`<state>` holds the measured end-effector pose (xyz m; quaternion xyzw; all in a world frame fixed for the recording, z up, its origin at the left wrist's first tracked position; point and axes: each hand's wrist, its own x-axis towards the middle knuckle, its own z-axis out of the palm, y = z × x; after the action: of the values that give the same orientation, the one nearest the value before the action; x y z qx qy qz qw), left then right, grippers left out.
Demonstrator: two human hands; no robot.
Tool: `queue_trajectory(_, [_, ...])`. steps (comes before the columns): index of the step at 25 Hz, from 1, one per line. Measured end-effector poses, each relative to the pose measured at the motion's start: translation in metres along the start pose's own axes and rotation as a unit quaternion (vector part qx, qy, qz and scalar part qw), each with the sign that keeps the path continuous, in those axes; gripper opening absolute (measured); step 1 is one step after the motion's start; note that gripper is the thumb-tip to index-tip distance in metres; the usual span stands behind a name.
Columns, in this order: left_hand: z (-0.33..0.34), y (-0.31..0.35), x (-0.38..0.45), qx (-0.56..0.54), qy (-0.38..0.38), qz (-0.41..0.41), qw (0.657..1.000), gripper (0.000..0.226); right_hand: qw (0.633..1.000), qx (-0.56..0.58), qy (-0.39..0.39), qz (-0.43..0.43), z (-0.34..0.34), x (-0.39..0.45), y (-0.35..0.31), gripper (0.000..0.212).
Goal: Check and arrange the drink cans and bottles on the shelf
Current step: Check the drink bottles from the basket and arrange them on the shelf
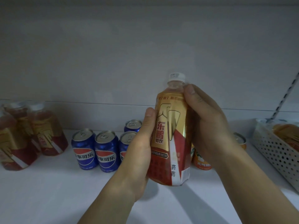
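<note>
While both hands close around it, a gold-and-red labelled plastic drink bottle with a white screw cap is held upright above the white shelf board, just right of the middle of the view. The left hand wraps the bottle's lower body from the nine o'clock side, thumb lying up along the label. The right hand clasps the shoulder and upper body from three o'clock, thumb tip close under the cap.

At nine o'clock from the held bottle stand four blue cola cans with silver tops, three in a front row touching one another and one behind. Farther out at nine o'clock, three more gold-and-red bottles cluster at the shelf's left end. At four o'clock, partly hidden by the right wrist, stands an orange soda can, with another can top behind it. A white perforated basket sits at three o'clock on the far right, holding something orange I cannot make out.
</note>
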<state>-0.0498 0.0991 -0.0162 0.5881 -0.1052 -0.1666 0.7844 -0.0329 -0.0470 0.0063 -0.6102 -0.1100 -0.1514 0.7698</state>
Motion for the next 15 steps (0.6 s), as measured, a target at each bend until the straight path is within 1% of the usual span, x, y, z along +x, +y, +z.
queue_trajectory(3, [0.005, 0.002, 0.000, 0.066, 0.015, 0.044, 0.997, 0.063, 0.999, -0.022, 0.025, -0.018, 0.005, -0.002, 0.000, 0.056])
queue_trajectory(5, [0.007, -0.002, -0.003, 0.069, 0.033, 0.055, 0.996, 0.059, 0.999, -0.045, 0.027, -0.011, 0.008, -0.002, 0.002, 0.061])
queue_trajectory(6, [0.006, -0.004, -0.004, 0.054, 0.035, 0.051, 0.997, 0.056, 0.999, -0.047, 0.022, 0.000, 0.008, -0.001, 0.003, 0.061])
queue_trajectory(8, [0.004, -0.003, -0.006, -0.014, 0.016, 0.040, 0.999, 0.051, 0.999, -0.009, -0.005, 0.043, 0.005, 0.001, 0.003, 0.057])
queue_trajectory(9, [0.007, 0.003, -0.002, -0.031, 0.008, 0.028, 0.999, 0.049, 0.998, 0.007, -0.018, 0.063, 0.004, 0.002, 0.001, 0.053])
queue_trajectory(10, [0.008, 0.008, 0.003, -0.026, 0.012, 0.022, 0.999, 0.048, 0.997, 0.014, -0.030, 0.067, 0.001, 0.002, 0.000, 0.051])
queue_trajectory(12, [0.003, 0.011, 0.003, 0.007, -0.004, 0.042, 0.999, 0.041, 0.999, 0.005, -0.033, 0.042, -0.003, 0.001, -0.001, 0.047])
queue_trajectory(13, [0.001, 0.010, 0.002, 0.028, -0.006, 0.043, 0.999, 0.044, 0.999, 0.002, -0.025, 0.030, -0.003, 0.000, -0.003, 0.047])
queue_trajectory(14, [0.003, 0.007, 0.003, 0.045, -0.011, 0.037, 0.998, 0.050, 1.000, 0.002, -0.012, 0.021, -0.004, 0.000, -0.003, 0.048])
queue_trajectory(15, [0.009, 0.007, 0.005, 0.049, 0.016, 0.020, 0.998, 0.056, 1.000, -0.003, -0.001, 0.012, -0.004, -0.001, -0.005, 0.049])
